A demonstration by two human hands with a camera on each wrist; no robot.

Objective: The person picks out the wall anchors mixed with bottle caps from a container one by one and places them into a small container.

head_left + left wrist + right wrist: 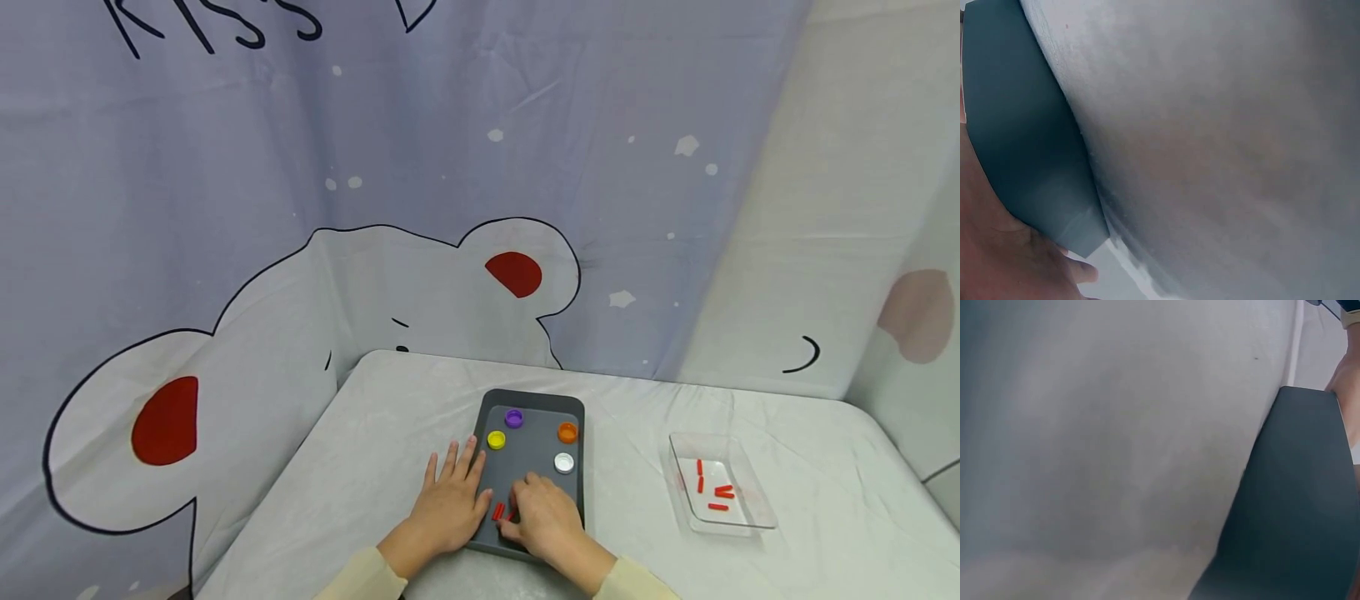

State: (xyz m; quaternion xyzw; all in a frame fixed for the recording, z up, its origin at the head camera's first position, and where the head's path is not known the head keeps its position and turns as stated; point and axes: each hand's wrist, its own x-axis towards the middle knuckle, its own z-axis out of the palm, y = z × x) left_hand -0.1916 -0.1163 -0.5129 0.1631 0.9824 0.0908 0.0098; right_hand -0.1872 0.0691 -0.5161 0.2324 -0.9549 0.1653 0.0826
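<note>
A dark grey tray (536, 500) lies on the white-covered table in the head view. Over its left rim rests my left hand (447, 508), fingers straight and spread. My right hand (543, 515) is inside the near part of the tray, fingers curled down, pinching a small red stick (512, 517) that is mostly hidden by the fingers. Just left of that, another red stick (498, 511) lies on the tray floor. Farther up the tray sit a yellow ring-shaped cap (497, 439), a purple one (513, 418), an orange one (567, 432) and a white one (564, 462).
To the right stands a clear plastic box (731, 525) with several red sticks (717, 507) in it. A printed curtain (450, 150) hangs behind the table. Both wrist views mostly show the tray's dark outer wall (1029, 137) and pale cloth (1116, 437).
</note>
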